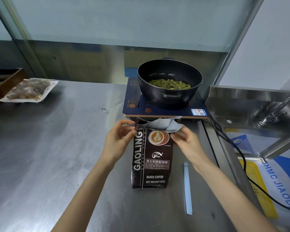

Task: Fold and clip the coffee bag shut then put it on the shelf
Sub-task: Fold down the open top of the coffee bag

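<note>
Steel counter [57, 164] fills the near view, glass wall behind. Far left of the left hand [119, 139]: wooden box [5, 81] with a sealed food pouch [28, 91] leaning on it. Left hand pinches the bag [151, 161] at its top left corner; right hand [186, 141] pinches the top right corner. Bag stands upright on the counter between both hands, top open, silver lining showing. Just beyond the hands: induction hob [164, 109], black pot [170, 81] with green beans. Clip [187, 188] lies flat near the right wrist, untouched. Sink [258, 108] further right.
</note>
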Demonstrator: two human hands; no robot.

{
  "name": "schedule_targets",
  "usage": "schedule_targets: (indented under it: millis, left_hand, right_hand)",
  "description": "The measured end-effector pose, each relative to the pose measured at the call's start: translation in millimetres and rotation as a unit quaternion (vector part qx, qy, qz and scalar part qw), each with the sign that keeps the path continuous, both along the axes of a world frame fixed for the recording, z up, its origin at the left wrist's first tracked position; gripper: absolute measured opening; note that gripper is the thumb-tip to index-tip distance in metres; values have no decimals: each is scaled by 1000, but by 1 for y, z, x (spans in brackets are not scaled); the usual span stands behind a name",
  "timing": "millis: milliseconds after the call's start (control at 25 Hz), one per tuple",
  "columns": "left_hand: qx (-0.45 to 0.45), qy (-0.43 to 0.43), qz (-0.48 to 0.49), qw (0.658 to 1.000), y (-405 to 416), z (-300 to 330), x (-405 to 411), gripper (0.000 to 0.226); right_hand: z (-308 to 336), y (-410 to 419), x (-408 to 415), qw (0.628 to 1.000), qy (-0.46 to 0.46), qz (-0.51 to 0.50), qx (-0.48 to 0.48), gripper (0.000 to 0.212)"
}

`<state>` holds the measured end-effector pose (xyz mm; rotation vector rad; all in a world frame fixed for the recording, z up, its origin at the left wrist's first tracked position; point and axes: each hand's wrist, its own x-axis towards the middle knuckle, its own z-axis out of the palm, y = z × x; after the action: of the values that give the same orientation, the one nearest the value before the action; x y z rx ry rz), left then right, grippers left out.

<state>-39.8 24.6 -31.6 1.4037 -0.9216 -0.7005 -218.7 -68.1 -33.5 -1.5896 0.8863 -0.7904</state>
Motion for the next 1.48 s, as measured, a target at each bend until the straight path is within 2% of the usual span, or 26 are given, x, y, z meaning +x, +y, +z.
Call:
schedule_targets:
  millis: [280,560,800,1040,1320,1480]
  left_hand:
    - [11,-29,-18,999,1,2,-3,26]
    - [41,-18,-26,999,3,3,-3,30]
    - [50,-9,-88,995,6,4,-6,12]
    - [50,-3,-122,991,6,-1,-7,29]
    - [74,-23,-120,990,7,-10,-4,48]
    - [104,-11,-115,988,4,-16,-4,40]
  right_hand:
    - [1,-1,-7,997,-66,8,43,37]
    - [1,-2,-10,996,-56,9,72,33]
    - [-2,0,-17,994,-54,50,75,21]
    - [-8,3,-20,992,-4,74,97,46]
    - [-17,6,-16,997,6,21,74,35]
    - [-18,9,-16,998,0,-4,63,34]
